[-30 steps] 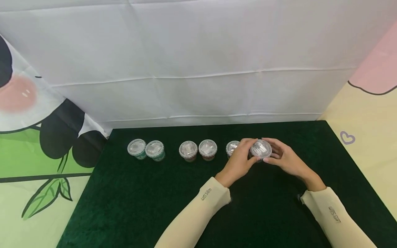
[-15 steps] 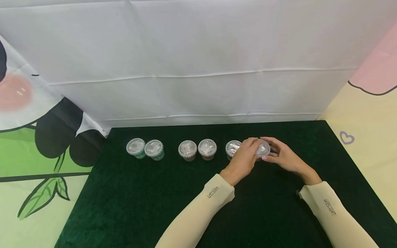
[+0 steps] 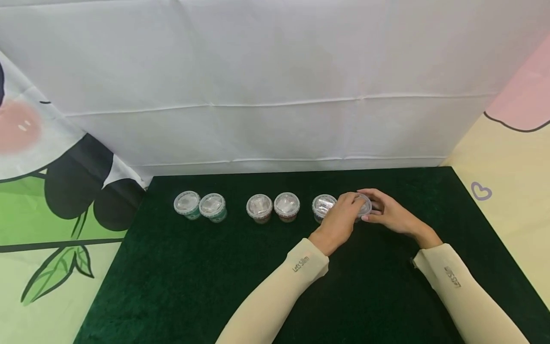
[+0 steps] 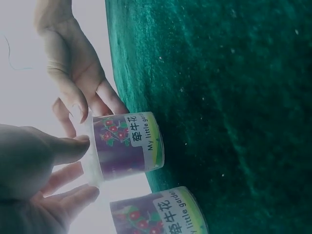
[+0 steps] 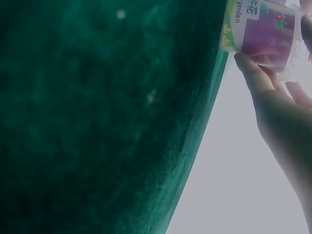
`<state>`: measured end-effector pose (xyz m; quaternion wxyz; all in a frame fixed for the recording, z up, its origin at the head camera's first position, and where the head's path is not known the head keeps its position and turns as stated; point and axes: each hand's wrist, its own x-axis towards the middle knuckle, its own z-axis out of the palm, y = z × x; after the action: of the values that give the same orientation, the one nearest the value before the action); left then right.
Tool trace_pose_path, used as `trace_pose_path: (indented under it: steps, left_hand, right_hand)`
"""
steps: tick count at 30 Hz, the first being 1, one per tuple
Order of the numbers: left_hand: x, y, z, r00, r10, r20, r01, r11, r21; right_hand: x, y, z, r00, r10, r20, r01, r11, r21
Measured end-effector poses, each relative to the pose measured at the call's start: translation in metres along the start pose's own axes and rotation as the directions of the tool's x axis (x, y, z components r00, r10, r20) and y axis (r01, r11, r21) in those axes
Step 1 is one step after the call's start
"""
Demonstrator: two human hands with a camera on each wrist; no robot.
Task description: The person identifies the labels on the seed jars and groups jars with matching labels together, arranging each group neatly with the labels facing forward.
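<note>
A small plastic cup with a clear lid (image 3: 366, 204) stands at the right end of a row, held between both hands. Its purple label (image 4: 124, 146) shows red flowers and the words "My little garden". My left hand (image 3: 337, 222) grips the lid from the left, thumb and fingertips at the rim, covering part of it in the head view. From the right, my right hand (image 3: 393, 215) curls thumb and fingers around the same cup (image 5: 270, 36), one fingertip near its base. A matching purple cup (image 4: 156, 212) stands just left, partly behind my left hand in the head view.
Two brownish lidded cups (image 3: 259, 206) stand mid-row, and two teal ones (image 3: 212, 206) are at the left. All rest on a dark green cloth-covered table (image 3: 206, 277). A white curtain (image 3: 275, 134) hangs behind its back edge.
The cup between the hands has shifted slightly left, towards its purple neighbour. My left hand has moved right and over its lid; the right hand has moved a little left with the cup.
</note>
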<state>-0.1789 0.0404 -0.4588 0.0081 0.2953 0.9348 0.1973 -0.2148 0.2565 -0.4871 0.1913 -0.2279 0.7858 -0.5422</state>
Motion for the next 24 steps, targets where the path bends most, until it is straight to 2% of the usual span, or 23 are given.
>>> trace_pose_path:
  steps: [11, 18, 24]
  left_hand:
    - [-0.001, 0.000, 0.001, 0.999, -0.024, 0.023, 0.024, 1.000, 0.005]
    - [-0.006, -0.010, -0.006, 0.998, 0.000, -0.055, -0.003, 0.999, -0.054]
    - [-0.016, -0.023, -0.012, 0.993, -0.044, -0.107, 0.035, 0.996, -0.085]
  right_hand:
    - [0.002, -0.003, -0.003, 0.998, 0.036, 0.055, -0.035, 0.999, -0.002]
    - [0.002, -0.002, -0.002, 0.999, 0.033, 0.038, -0.031, 0.998, -0.055]
    - [-0.002, 0.001, -0.005, 0.999, 0.038, -0.001, -0.038, 0.998, -0.058]
